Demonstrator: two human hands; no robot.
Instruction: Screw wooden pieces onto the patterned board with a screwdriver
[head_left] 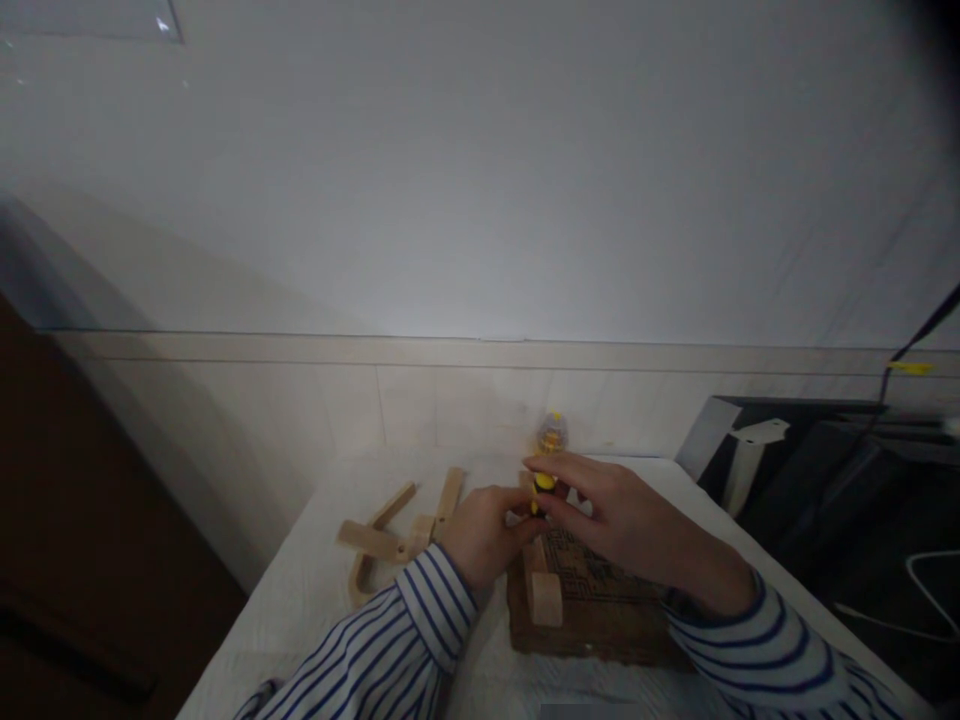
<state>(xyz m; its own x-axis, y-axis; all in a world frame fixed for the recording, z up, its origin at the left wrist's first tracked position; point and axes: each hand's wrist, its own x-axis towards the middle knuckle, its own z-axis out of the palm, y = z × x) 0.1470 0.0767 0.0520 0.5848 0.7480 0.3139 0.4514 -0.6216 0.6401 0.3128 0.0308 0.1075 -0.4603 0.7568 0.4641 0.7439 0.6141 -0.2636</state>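
Seemingly light, stiff and best gripped mid-body, a tool [544,484] is pinched by the right hand [619,508]; at eight o'clock, the left hand's [482,527] hold cannot be told.

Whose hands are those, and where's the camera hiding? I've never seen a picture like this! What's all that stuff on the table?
No machine here, just a person in striped sleeves. There's only one picture, taken by a camera worn on that person's head, so it looks down over their own two hands.

The right hand has its fingers around a small yellow-and-black thing. The left hand has its fingertips right beside it, but I can't tell exactly what they grip.

On the white table, pale wooden parts lie to the left. A dark patterned board is under the right hand, with a pale wooden piece on its left side. Behind the hands is a see-through container with yellow in it.
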